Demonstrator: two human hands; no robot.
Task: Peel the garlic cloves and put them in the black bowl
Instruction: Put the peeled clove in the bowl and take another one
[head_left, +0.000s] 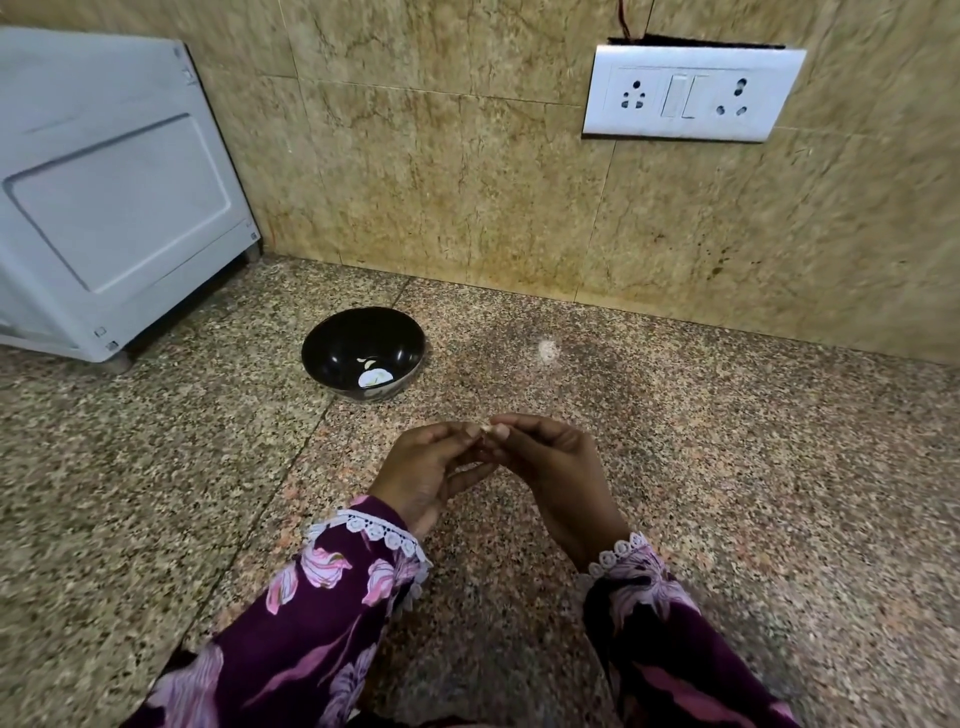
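A black bowl (332, 347) stands on the speckled granite counter, behind and left of my hands. Inside it lie a couple of pale peeled garlic pieces (370, 360) and a white round patch at the bottom. My left hand (423, 475) and my right hand (556, 470) meet above the counter, fingertips together. Between the fingertips they pinch a small garlic clove (487, 429), mostly hidden by the fingers.
A white appliance (104, 197) stands at the back left on the counter. A tiled wall with a white socket plate (691, 93) closes the back. A small pale speck (546, 351) lies on the counter right of the bowl.
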